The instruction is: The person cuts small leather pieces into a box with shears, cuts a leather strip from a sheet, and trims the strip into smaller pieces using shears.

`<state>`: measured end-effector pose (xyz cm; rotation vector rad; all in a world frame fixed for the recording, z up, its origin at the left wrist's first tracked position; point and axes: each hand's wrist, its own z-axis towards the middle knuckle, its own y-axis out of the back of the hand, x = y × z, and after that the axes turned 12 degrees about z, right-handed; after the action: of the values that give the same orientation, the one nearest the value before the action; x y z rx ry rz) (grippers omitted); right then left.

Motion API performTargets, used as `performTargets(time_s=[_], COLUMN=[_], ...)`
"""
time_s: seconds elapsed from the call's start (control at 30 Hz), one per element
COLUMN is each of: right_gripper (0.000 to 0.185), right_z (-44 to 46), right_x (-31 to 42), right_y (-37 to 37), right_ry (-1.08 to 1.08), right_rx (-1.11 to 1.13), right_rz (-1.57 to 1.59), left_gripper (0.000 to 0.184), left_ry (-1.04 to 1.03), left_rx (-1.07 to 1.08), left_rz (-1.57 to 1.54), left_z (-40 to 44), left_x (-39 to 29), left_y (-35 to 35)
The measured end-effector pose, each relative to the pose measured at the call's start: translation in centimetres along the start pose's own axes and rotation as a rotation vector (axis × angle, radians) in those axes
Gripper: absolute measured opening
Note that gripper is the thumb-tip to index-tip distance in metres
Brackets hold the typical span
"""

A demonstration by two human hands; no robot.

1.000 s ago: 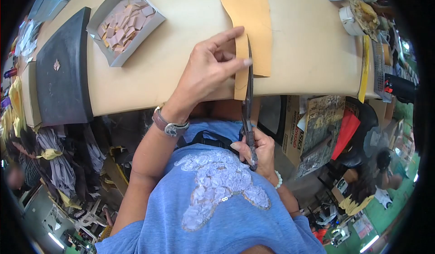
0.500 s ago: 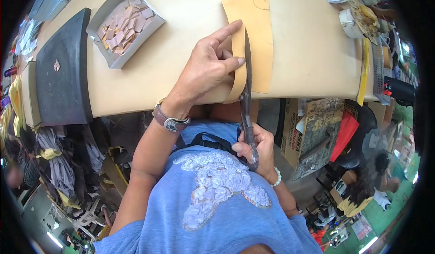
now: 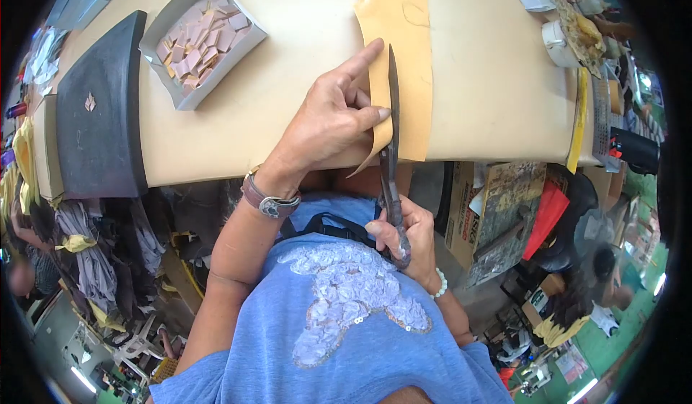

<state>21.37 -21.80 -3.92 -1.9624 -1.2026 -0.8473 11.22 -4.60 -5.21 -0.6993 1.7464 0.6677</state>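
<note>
Scissors [image 3: 390, 180] sit in the right hand [image 3: 418, 232], fingers wrapped round the handles. The yellow sheet [image 3: 414, 101] lies on the surface [image 3: 490, 80], slit from its near edge up along the blades; beyond their tips it looks uncut. The left hand [image 3: 328, 119] grasps the partly separated strip [image 3: 379, 134], its loose end curling past the surface's edge.

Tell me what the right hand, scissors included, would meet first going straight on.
Likely the tan sheet ahead of the scissors in the right hand; blade depth is unclear.
</note>
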Motion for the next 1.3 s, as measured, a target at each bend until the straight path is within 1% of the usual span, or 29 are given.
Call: performTargets(time_s=[0.1,0.2,0.3,0.43,0.53,0.63,0.73,0.87,0.93,1.07,1.17,1.3], right_gripper=[0.033,0.032,0.033,0.03,0.029,0.031,0.032,0.033,0.034,0.037,0.039,0.041], right_z=[-0.1,-0.2,-0.3,-0.5,-0.4,0.3,1.1,1.5,1.5,1.5,1.5,1.4], right_x=[0.2,0.5,0.4,0.2,-0.4,0.5,0.9,1.4,1.4,1.1,1.0,0.8], right_y=[-0.1,-0.2,-0.3,0.0,0.6,0.1,0.0,0.0,0.0,0.2,0.2,0.2], right_ry=[0.005,-0.002,-0.013,-0.038,0.023,0.002,0.009,-0.008,-0.043,-0.028,-0.031,-0.036], right_rx=[-0.015,-0.028,-0.044,-0.023,0.027,0.024,0.058,0.084,0.083,0.121,0.132,0.148], right_rz=[-0.036,-0.042,-0.042,-0.053,-0.062,-0.016,0.064,0.072,0.081,0.11,0.12,0.144], left_gripper=[0.073,0.069,0.062,0.055,0.054,0.054,0.054,0.056,0.056,0.056,0.055,0.055], left_ry=[0.013,0.002,0.029,0.006,0.028,0.005,0.009,-0.011,0.009,0.065,-0.001,0.02], left_rx=[0.022,0.003,-0.148,-0.173,-0.145,-0.096,-0.107,-0.104,-0.103,-0.085,-0.098,-0.077], left_rz=[0.02,-0.076,-0.203,-0.226,-0.18,-0.191,-0.163,-0.096,-0.104,-0.084,-0.166,-0.126], left_z=[-0.1,0.2,1.1,2.7,2.9,2.6,2.1,1.8,1.7,1.7,1.9,1.9], left_x=[-0.3,-0.1,-1.8,-1.5,-1.3,-0.6,-0.7,-0.1,-0.3,-1.2,-0.9,-1.3], left_y=[0.4,0.4,0.4,1.4,1.7,1.5,1.2,1.2,1.3,1.6,1.7,2.0])
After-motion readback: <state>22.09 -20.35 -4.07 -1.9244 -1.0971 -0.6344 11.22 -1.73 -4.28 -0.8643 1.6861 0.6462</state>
